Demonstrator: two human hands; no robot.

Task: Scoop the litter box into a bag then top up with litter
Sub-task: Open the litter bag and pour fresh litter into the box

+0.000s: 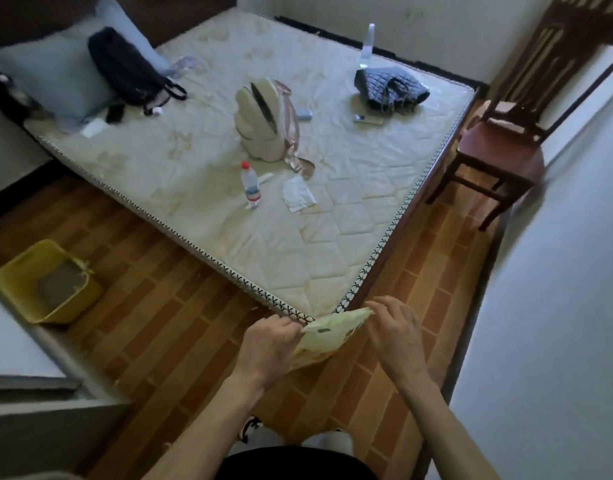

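Bag [327, 337]: pale yellow-green plastic, crumpled, held up between both hands just off the bed's near corner, above the floor.
Left hand [270, 344]: fingers pinched shut on the bag's left edge.
Right hand [395, 327]: fingertips pinching the bag's upper right edge, the other fingers loosely curled.
Litter box [47, 282]: yellow tub on the floor, well left of the bed's near corner, beside the bed's long side; grey litter lies inside, filling only part of the bottom.
Scoop: something pale sticks up at the box's right rim; I cannot tell what it is.
Floor [180, 306]: brown wood-pattern planks around the bed.
Bed [263, 237]: bare quilted mattress, cream, with a stitched border; its near corner points at the hands.
Bottle [251, 185]: clear, red cap, upright on the bed, toward the near half.
Paper [298, 195]: white sheet lying flat just right of the bottle.
Backpack [263, 123]: cream with pink straps, standing mid-bed, behind the bottle.
Black bag [128, 69]: on the bed's far left, against a blue pillow [55, 74].
Quilted bag [389, 88]: dark, slumped at the bed's far right.
Chair [502, 147]: dark red wood, on the floor just past the bed's right side.
Shoes [294, 438]: white, on the floor below the hands.
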